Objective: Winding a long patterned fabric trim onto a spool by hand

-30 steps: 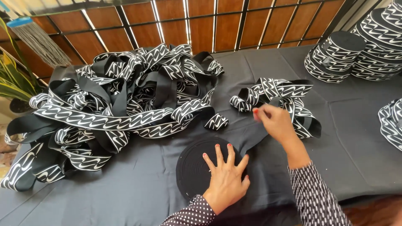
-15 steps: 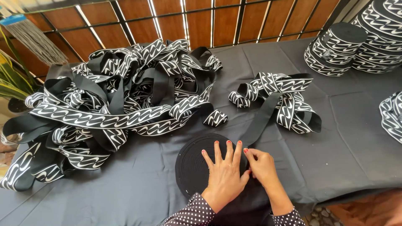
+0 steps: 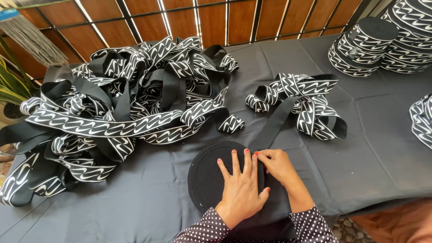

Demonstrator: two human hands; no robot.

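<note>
My left hand (image 3: pixel 242 186) lies flat, fingers spread, on top of a black coil of elastic band (image 3: pixel 208 176) lying flat on the table. My right hand (image 3: pixel 280 165) sits just right of it, fingertips pinching the band at the coil's edge. From there a loose black strip (image 3: pixel 275 122) runs up and right into a small heap of black-and-white patterned band (image 3: pixel 300 101). A large tangled heap of the same band (image 3: pixel 117 108) fills the left of the table.
A dark grey cloth covers the table (image 3: pixel 382 135). Finished rolls (image 3: pixel 362 47) are stacked at the far right, with another roll (image 3: pixel 423 119) at the right edge. A wooden slatted fence (image 3: pixel 211 20) stands behind. A plant (image 3: pixel 11 85) is at left.
My right hand has come back from the small heap of band to the coil's right edge. My left hand stayed flat on the coil. The view has shifted slightly.
</note>
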